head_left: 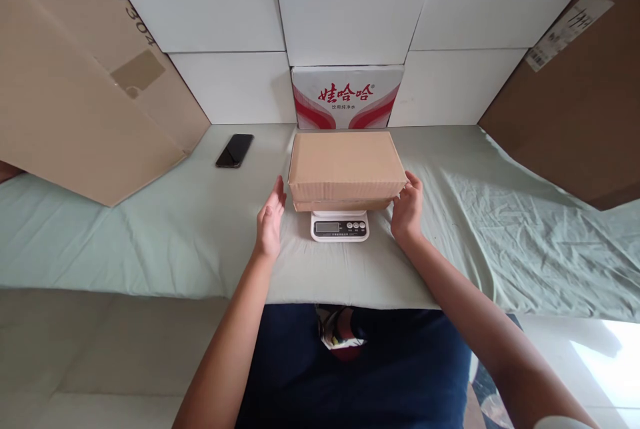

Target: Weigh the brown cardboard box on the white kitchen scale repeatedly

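While a closed cardboard box [346, 167] sits on a small white kitchen scale [340, 225], both hands flank it near the middle of the table [150, 229], a little toward the front edge. The left hand [271, 219] stands edge-up just beside the box's left end, fingers straight and held together, palm turned toward the cardboard; whether the fingertips touch the box I cannot tell. The right hand [407, 209] is at the box's right front corner, fingers loosely curled, the fingertips against the cardboard there without closing round it. The box overhangs the scale on both sides, so only the scale's front strip with its display and buttons shows beneath it.

A pale green cloth covers the table. Toward the back edge, left of the box, lies a dark phone [235, 150], well apart from the left hand. Behind the box, against white panels at the back edge, stands a red-and-white water carton [347, 97]. Large brown cardboard sheets [75, 102] lean over the left and right ends of the table.
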`<state>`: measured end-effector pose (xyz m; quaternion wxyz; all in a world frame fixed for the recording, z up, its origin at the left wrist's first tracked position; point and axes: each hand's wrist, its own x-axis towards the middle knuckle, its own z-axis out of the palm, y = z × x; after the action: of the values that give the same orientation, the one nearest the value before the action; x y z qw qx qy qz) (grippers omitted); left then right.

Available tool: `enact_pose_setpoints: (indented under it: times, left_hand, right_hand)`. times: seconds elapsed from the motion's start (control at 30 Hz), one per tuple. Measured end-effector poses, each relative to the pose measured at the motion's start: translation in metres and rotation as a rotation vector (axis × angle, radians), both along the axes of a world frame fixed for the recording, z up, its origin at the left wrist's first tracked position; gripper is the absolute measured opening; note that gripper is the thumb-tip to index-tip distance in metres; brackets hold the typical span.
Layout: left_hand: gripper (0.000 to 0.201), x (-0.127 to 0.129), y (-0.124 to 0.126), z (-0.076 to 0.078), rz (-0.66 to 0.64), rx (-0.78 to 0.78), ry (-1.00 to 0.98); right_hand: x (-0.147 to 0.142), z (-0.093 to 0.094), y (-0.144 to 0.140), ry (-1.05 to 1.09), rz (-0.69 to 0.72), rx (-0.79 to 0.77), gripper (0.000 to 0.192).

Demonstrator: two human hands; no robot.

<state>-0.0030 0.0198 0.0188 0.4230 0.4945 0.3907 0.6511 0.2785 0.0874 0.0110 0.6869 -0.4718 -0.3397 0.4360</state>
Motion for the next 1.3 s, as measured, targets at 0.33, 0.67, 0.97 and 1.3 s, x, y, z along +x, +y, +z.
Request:
enact_pose_setpoints:
  times: [0.33, 0.67, 0.97, 1.3]
  left_hand:
    - [0.072, -0.002, 0.001, -0.006, -0.011, 0.049, 0.044]
    - [0.079, 0.005, 0.002, -0.017, -0.014, 0.106, 0.073]
    - [0.068, 0.018, 0.094, 0.036, -0.076, 0.189, 0.159]
    - [0.063, 0.022, 0.136, -0.024, 0.001, -0.031, 0.047]
  right_hand:
    - [0.001, -0.004, 0.001, -0.023, -0.01, 0.01, 0.038]
    - [-0.022, 0.013, -0.023, -0.252, 0.361, 0.333, 0.059]
    - [-0.029, 0.027, 0.07, -0.393, 0.242, 0.456, 0.07]
    - [-0.033, 0.002, 0.096, -0.434, 0.234, 0.338, 0.066]
